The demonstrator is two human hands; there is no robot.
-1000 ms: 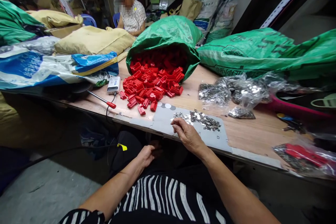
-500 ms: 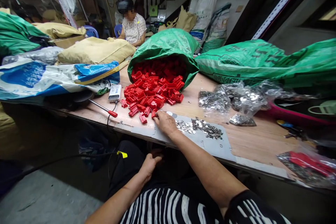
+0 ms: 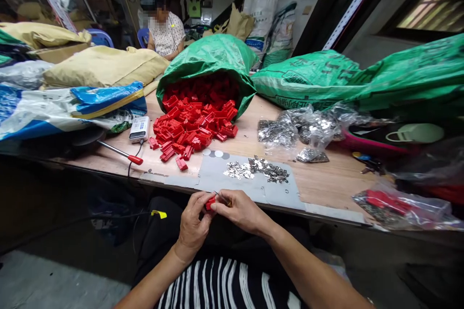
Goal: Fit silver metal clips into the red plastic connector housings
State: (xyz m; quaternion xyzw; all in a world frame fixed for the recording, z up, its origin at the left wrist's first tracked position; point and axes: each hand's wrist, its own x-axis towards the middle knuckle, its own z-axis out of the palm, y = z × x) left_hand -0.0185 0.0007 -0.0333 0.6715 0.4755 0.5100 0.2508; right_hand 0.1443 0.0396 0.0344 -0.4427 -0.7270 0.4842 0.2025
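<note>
A person's bare left hand (image 3: 193, 222) and right hand (image 3: 239, 208) are meeting just in front of the near edge of a pale wood-grained bench (image 3: 326, 181). The fingers of the left hand are pinching a small red plastic block (image 3: 210, 203), which is sitting between the two hands. The fingers of the right hand are gripping a slim dark item (image 3: 222, 197) (too small and half hidden to identify), held right beside the red block. Beyond the hands, a flat grey sheet (image 3: 217, 187) is lying on the bench, bearing scattered small silver metal pieces (image 3: 239, 170). Farther left, a loose pile of red plastic pieces (image 3: 192, 128) is spilling from the open mouth of a green plastic sack (image 3: 213, 53). Left of the pile, a white rectangular device (image 3: 139, 129) is resting near a red-tipped metal rod (image 3: 116, 150). Right of the sheet, clear plastic bags of metal pieces (image 3: 277, 133) are lying on the bench. In the background, a co-worker in a spotted white top (image 3: 166, 36) is sitting.
</note>
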